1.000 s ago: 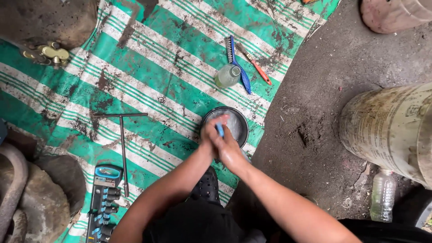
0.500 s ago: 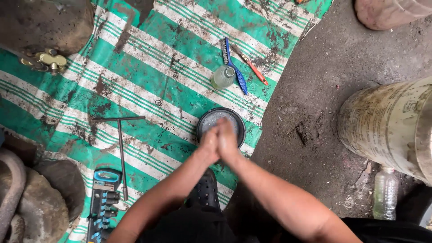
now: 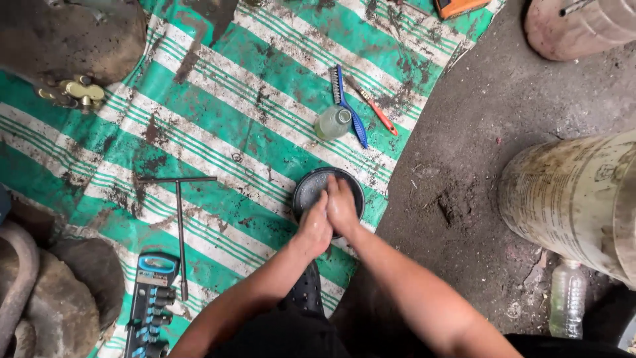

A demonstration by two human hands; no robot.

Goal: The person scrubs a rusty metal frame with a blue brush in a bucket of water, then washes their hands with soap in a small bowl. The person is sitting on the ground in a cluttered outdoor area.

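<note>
My left hand (image 3: 314, 229) and my right hand (image 3: 342, 205) are pressed palm to palm over a round dark metal bowl (image 3: 309, 185) that sits on a dirty green-and-white striped tarp (image 3: 218, 86). Their fingers lie flat against each other and reach over the bowl's near rim. Whatever may be between the palms is hidden. A small clear bottle (image 3: 333, 122), a blue wire brush (image 3: 349, 109) and a red-handled screwdriver (image 3: 379, 113) lie just beyond the bowl.
A T-handle wrench (image 3: 180, 229) and a blue-and-black socket rack (image 3: 149, 301) lie at the left. Brass fittings (image 3: 71, 93) sit far left. A big stained drum (image 3: 573, 199) and a plastic bottle (image 3: 568, 298) stand on the bare dirt floor at the right. A black sandal (image 3: 306, 292) is below my hands.
A small blue piece showed between my hands a second ago and is hidden now. My hands have stayed pressed together over the bowl, shifting slightly.
</note>
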